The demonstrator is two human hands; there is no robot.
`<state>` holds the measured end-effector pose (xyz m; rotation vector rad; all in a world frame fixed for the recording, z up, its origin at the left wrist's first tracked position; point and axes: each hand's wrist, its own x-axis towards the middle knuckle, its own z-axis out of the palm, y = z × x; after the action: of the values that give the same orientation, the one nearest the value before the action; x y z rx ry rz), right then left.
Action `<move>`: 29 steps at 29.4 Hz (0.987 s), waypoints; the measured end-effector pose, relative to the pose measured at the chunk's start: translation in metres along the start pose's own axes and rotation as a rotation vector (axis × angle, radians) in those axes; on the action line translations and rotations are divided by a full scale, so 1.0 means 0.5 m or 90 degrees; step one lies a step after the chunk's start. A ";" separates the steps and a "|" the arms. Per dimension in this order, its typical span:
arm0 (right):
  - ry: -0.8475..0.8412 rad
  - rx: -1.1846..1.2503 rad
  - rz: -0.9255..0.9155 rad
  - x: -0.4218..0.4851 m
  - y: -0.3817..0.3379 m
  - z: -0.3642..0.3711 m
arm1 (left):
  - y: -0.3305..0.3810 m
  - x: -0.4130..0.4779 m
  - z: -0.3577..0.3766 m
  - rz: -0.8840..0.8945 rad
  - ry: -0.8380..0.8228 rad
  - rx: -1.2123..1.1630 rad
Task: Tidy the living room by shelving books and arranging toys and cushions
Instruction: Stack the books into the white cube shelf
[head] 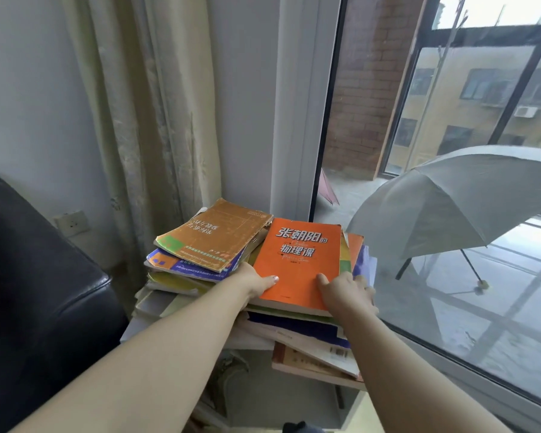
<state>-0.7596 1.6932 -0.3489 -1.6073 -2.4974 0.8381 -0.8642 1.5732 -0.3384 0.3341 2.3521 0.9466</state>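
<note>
Left hand (256,281) and right hand (345,292) pinch orange physics book (297,260) mid-frame, thumbs on cover. Square it on the leaning book pile (294,332) before release.

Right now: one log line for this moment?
left hand: grips orange book, left edge | right hand: grips its right edge | orange book: atop pile

The left forearm (169,339) and right forearm (394,364) are bare; the thumbnail (275,279) of the left hand (254,281) wears pale glossy polish.
</note>
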 end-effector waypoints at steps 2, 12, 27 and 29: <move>0.003 -0.017 -0.002 -0.007 0.001 0.000 | 0.000 -0.010 -0.003 -0.006 -0.005 0.009; 0.001 0.004 0.004 -0.019 -0.002 0.008 | 0.008 -0.020 -0.010 -0.030 -0.020 0.027; -0.068 0.289 0.043 -0.002 0.039 -0.001 | -0.012 -0.039 -0.023 -0.108 -0.117 -0.194; -0.146 0.344 0.047 -0.011 0.051 -0.009 | -0.015 -0.038 -0.011 -0.099 -0.082 -0.231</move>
<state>-0.7347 1.6983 -0.3556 -1.4783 -2.0700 1.6157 -0.8524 1.5566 -0.3324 0.0648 2.0080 1.2091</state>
